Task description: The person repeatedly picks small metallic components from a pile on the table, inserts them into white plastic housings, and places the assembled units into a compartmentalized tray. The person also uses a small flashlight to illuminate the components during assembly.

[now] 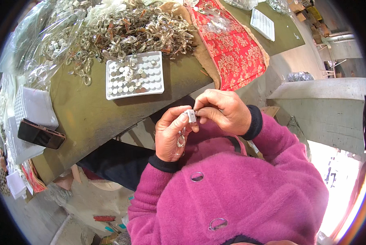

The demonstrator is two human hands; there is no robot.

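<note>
Above my lap, my left hand (169,134) pinches a small white plastic case (190,116) between thumb and fingers. A clear looped strand (181,141) hangs down across its palm. Close against the right side of the case, my right hand (225,111) has thumb and forefinger pressed together; whatever sits between them is too small to make out. Beyond my hands on the green table stands a white tray (160,75) with round pockets, many holding silvery discs (125,88). A few loose pieces lie on top of the discs.
A large heap of clear coiled strands (142,32) covers the table's far side, beside plastic bags (32,45). A red floral cloth (232,49) drapes over the edge. At left, a dark phone (40,134) rests on stacked white trays (36,106). Another white tray (263,24) lies far right.
</note>
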